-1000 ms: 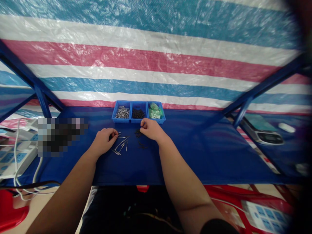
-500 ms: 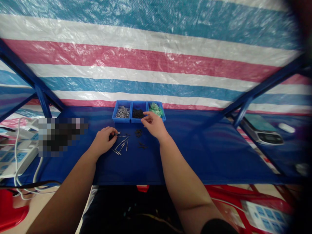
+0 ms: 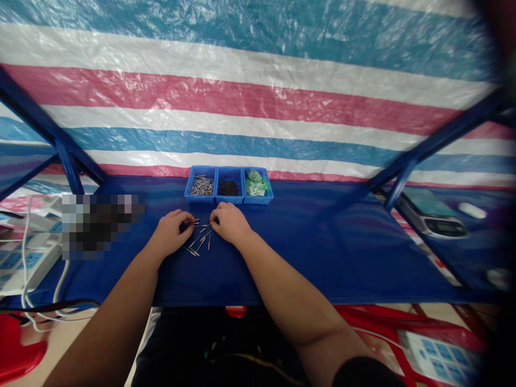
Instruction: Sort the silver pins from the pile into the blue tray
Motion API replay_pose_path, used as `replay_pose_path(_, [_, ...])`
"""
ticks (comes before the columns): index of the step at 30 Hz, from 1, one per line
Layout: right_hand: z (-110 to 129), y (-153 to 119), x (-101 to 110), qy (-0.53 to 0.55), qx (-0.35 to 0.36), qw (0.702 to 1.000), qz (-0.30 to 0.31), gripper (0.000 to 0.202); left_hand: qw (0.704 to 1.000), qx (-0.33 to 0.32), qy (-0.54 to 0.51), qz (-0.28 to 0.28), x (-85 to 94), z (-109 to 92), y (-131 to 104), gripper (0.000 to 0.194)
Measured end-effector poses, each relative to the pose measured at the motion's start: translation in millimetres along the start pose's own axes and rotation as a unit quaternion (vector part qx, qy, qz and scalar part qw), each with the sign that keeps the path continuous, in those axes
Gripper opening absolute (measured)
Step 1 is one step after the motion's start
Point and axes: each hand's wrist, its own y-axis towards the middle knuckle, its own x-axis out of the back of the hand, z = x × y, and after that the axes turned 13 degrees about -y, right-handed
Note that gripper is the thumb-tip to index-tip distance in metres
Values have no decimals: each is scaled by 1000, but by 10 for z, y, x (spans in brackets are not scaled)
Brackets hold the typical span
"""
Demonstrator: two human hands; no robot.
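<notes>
My left hand [image 3: 171, 234] is closed in a pinch on thin silver metal rods [image 3: 195, 221], whose ends stick out to the right. In front of its fingers several loose metal rods [image 3: 200, 239] lie scattered on the blue table. My right hand [image 3: 229, 223] reaches in from the other side, with thumb and forefinger pressed together just right of those rods. Whatever is between its fingertips is too small to make out. The small dark pieces on the table are now hidden behind this hand.
Behind the hands stands a blue three-part tray [image 3: 229, 200] with silver rods [image 3: 202, 186], dark small pieces [image 3: 228, 188] and green-white plastic packets [image 3: 256, 184]. Power strips [image 3: 30, 269] and cables are at left; a digital scale [image 3: 439, 220] is at right. Blue frame bars [image 3: 68, 164] flank the table.
My right hand has come from beside the tray toward the left and nearer to me, closing its fingers beside the loose rods. My left hand holds its place.
</notes>
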Motion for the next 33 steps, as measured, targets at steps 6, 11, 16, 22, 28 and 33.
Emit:
replay_pose_path(6, [-94,-28,77,69,17,996,-55,8,1000,3,-14,-13,-11,40,12,15])
replay_pose_path(11, [-321,-67,201,274,27,957,-92,7,1000,2,-18,-13,-11,46,13,15])
replay_pose_path(16, [-478,-86,211,336,-1,938,-80,7,1000,5,-13,-8,-7,39,14,15])
replay_pose_path(22, [-485,-37,173,402,-56,902,-145,24,1000,1,-8,-6,-2,31,7,14])
replay_pose_path(28, [-539,-42,184,308,-68,940,-131,30,1000,-1,1,-2,-1,37,8,16])
replay_pose_path(33, [-579,-118,188,190,-24,981,27,21,1000,0,9,1,-7,51,9,15])
